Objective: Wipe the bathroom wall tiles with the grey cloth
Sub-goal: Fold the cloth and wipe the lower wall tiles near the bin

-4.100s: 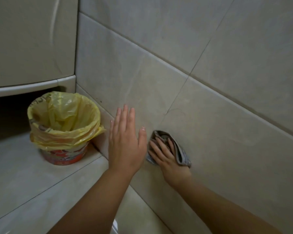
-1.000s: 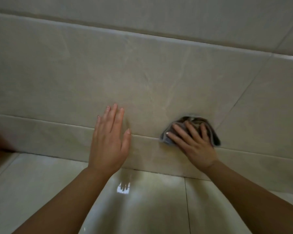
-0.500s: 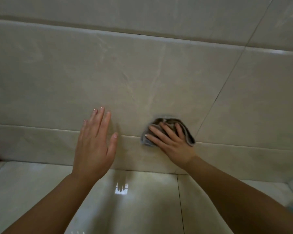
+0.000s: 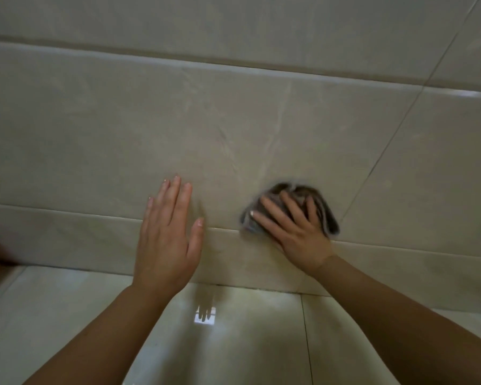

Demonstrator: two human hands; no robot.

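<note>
Cloth and right hand are the whole matter. The grey cloth (image 4: 324, 209) is bunched into a wad and lies flat against the wall tiles (image 4: 233, 120), straddling the horizontal grout line (image 4: 95, 216) where the big tile meets the low skirting tile (image 4: 67, 240). The right hand (image 4: 295, 232) covers it with spread, nearly straight fingers, pressing it to the wall rather than clenching it. The wad's edges show past the fingertips on the far side and to the right, and they are blurred.

The left hand (image 4: 167, 240) is flat on the same tile, fingers straight and together, holding nothing. It sits to the left of the cloth with a bare strip of tile between them.

The big tile's long axis runs left to right. A slanting seam (image 4: 386, 151) lies to the cloth's right, and most of the tile's face lies above it and to its left. The next stroke probably runs along that axis, and a leftward pass would soon meet the left hand. The glossy floor (image 4: 247, 343) lies near, below both wrists.
</note>
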